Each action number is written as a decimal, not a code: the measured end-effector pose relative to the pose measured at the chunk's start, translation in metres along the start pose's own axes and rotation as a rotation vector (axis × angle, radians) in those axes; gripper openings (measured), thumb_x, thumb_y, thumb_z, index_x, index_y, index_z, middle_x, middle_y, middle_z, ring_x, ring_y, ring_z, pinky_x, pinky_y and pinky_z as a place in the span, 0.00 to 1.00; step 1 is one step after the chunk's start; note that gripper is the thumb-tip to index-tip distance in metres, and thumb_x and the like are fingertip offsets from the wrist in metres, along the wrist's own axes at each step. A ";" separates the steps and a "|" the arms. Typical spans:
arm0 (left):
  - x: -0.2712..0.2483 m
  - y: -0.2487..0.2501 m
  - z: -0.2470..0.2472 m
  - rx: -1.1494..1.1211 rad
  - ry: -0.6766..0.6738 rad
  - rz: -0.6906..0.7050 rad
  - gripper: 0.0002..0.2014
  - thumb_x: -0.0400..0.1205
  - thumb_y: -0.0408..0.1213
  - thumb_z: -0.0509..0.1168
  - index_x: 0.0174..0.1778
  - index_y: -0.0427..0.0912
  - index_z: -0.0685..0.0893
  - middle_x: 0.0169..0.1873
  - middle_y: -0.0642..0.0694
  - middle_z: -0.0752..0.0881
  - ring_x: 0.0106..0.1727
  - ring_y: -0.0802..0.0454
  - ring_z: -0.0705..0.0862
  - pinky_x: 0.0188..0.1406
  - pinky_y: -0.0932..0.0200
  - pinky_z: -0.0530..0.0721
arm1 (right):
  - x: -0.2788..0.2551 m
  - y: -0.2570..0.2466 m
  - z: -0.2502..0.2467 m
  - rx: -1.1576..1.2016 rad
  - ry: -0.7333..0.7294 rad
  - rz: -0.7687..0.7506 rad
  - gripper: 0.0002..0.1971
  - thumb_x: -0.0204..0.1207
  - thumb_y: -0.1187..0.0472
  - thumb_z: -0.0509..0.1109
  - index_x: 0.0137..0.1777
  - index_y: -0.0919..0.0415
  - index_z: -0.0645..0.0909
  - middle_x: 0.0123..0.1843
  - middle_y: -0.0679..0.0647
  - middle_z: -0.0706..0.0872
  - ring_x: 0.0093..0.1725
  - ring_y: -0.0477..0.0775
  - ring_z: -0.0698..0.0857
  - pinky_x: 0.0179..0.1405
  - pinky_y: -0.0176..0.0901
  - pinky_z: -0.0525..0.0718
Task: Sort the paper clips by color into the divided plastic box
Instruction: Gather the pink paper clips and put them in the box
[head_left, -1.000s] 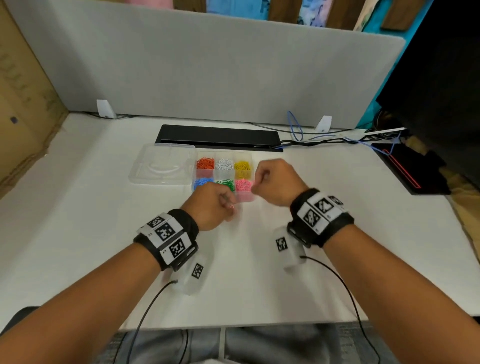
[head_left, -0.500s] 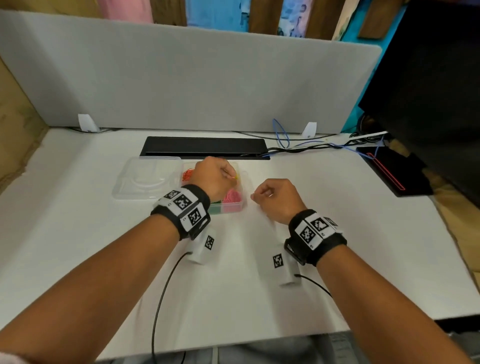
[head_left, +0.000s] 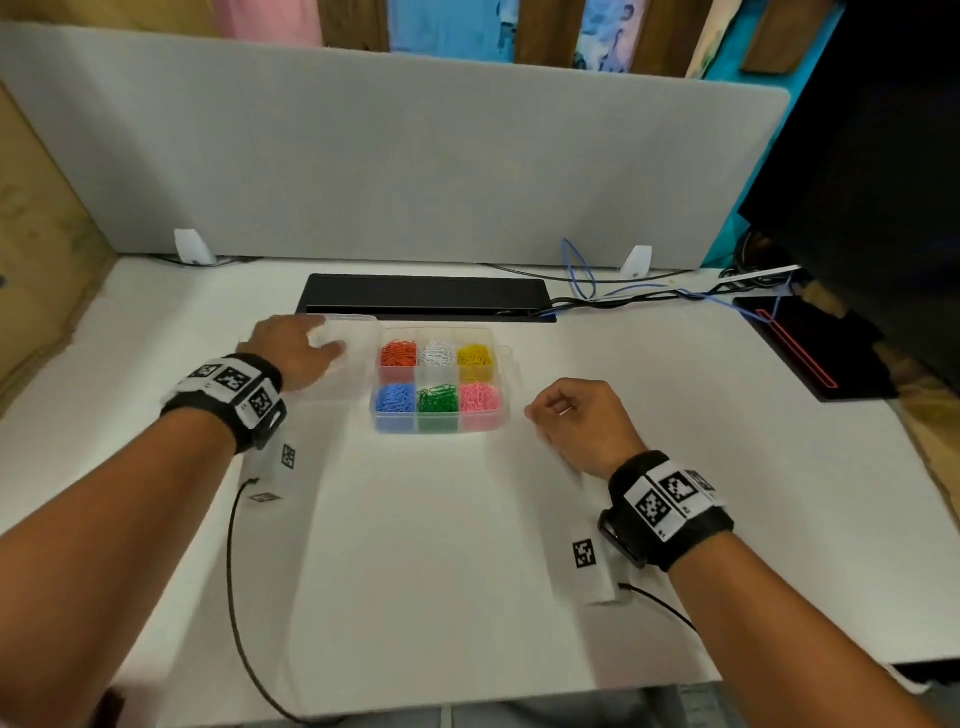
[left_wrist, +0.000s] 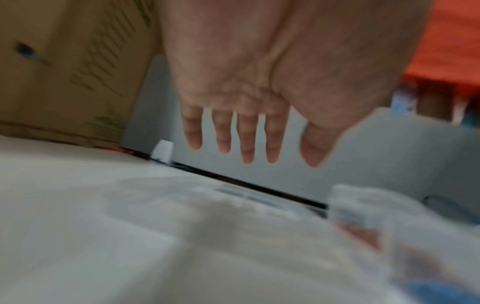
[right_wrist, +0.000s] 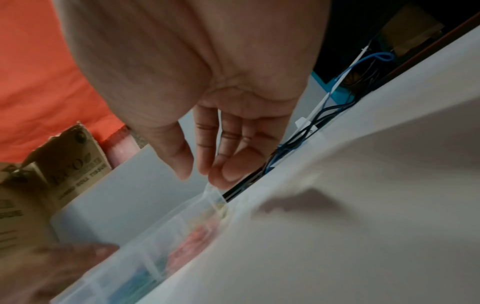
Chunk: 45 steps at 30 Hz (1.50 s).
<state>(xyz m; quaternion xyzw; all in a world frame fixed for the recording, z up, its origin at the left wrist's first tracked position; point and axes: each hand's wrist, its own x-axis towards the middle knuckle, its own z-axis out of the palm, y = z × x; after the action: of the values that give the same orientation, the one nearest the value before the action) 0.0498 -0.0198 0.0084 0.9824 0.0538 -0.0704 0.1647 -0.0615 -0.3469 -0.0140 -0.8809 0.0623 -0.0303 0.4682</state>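
The clear divided box (head_left: 441, 426) stands mid-table with sorted clips: orange (head_left: 399, 353), white (head_left: 437, 353) and yellow (head_left: 475, 355) at the back, blue (head_left: 396, 399), green (head_left: 438, 399) and pink (head_left: 479, 397) in front. Its clear lid (head_left: 358, 338) lies open to the left. My left hand (head_left: 311, 343) hovers over that lid, and the left wrist view shows this left hand (left_wrist: 249, 133) with straight, spread fingers holding nothing. My right hand (head_left: 566, 410) sits just right of the box, loosely curled. The right wrist view shows the right hand (right_wrist: 207, 160) empty beside the box (right_wrist: 145, 246).
A black cable slot (head_left: 426, 299) runs behind the box, with cables (head_left: 623, 296) trailing right. A grey partition (head_left: 363, 156) closes the back. Cardboard (head_left: 31, 234) stands at the left, and a black pad with a red line (head_left: 810, 348) lies at the right edge.
My left hand has moved left from above the compartments to over the lid and opened out. My right hand has drawn back to the right of the box.
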 end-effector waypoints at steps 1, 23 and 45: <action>0.000 -0.011 0.005 0.100 -0.114 -0.003 0.35 0.83 0.61 0.59 0.84 0.49 0.63 0.84 0.43 0.63 0.84 0.40 0.60 0.82 0.43 0.59 | 0.000 -0.006 0.002 0.006 -0.006 -0.028 0.06 0.75 0.58 0.76 0.38 0.55 0.87 0.36 0.49 0.88 0.38 0.52 0.87 0.46 0.50 0.88; -0.037 0.043 -0.034 -0.185 -0.079 0.248 0.26 0.62 0.60 0.80 0.52 0.58 0.82 0.59 0.55 0.82 0.57 0.50 0.81 0.62 0.45 0.82 | 0.011 -0.050 0.026 0.078 -0.018 -0.113 0.07 0.77 0.65 0.73 0.39 0.55 0.87 0.39 0.53 0.89 0.38 0.52 0.87 0.36 0.43 0.85; -0.050 0.044 0.028 -0.485 0.133 -0.043 0.18 0.83 0.44 0.68 0.68 0.43 0.84 0.69 0.44 0.82 0.67 0.42 0.82 0.67 0.50 0.78 | 0.045 -0.041 0.032 -0.039 0.027 0.123 0.08 0.77 0.61 0.74 0.41 0.65 0.91 0.43 0.60 0.92 0.46 0.60 0.89 0.46 0.46 0.88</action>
<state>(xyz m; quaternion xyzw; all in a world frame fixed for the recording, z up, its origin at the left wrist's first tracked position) 0.0030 -0.0744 0.0041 0.9152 0.1005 0.0058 0.3902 -0.0099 -0.3041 0.0013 -0.8838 0.1232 -0.0122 0.4511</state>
